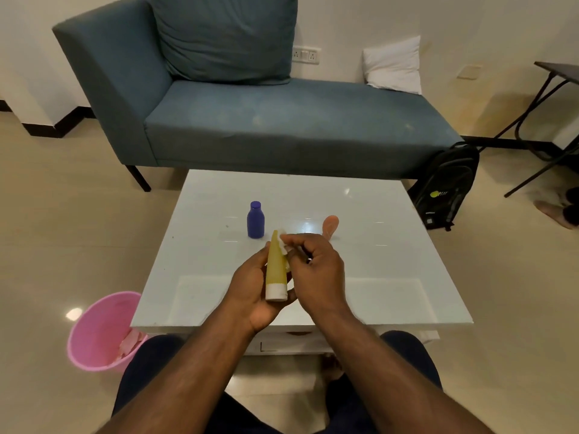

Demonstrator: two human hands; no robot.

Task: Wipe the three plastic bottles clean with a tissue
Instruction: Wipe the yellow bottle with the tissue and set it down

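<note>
My left hand (250, 289) grips a yellow tube-shaped bottle (275, 270) with a white cap, cap end toward me, above the white table (391, 245). My right hand (316, 267) pinches a small white tissue (283, 242) against the bottle's narrow far end. A blue bottle (255, 220) stands upright on the table just beyond my hands. An orange-pink bottle (330, 225) stands to its right, partly hidden behind my right hand.
A pink bin (100, 330) with crumpled paper inside stands on the floor at the table's left front corner. A blue sofa (282, 126) lies behind the table. A black backpack (445, 189) leans at the table's far right.
</note>
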